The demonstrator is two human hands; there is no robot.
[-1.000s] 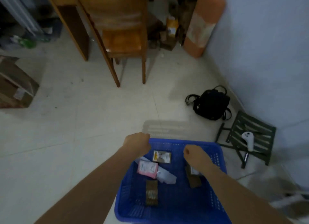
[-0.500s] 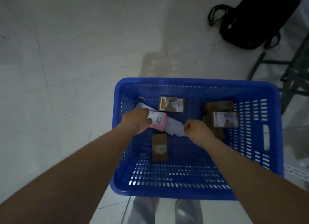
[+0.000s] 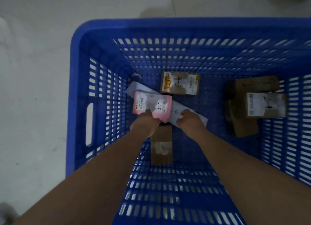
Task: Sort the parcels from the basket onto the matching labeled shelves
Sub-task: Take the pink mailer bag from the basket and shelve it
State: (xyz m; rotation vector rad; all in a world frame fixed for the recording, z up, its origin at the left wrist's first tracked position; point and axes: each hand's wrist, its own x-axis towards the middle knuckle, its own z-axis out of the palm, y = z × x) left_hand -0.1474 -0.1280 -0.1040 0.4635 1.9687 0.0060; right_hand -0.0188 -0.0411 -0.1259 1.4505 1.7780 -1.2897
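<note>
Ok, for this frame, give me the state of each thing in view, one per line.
Blue basket: on floor, holding parcels.
Pink parcel: marked 3-4, lying on white envelope.
White envelope: flat, under pink parcel.
Left hand: gripping pink parcel.
Right hand: fingers curled on the envelope.
Box marked 4-3: untouched.

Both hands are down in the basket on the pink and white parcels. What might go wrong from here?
1. The pink parcel lies on the white envelope; the left hand lifting it may drag the envelope along, or the reverse.
2. The right hand covers part of the envelope's handwritten mark, so its shelf could be misread.
3. The stacked brown boxes look loosely piled and may topple if bumped.
</note>
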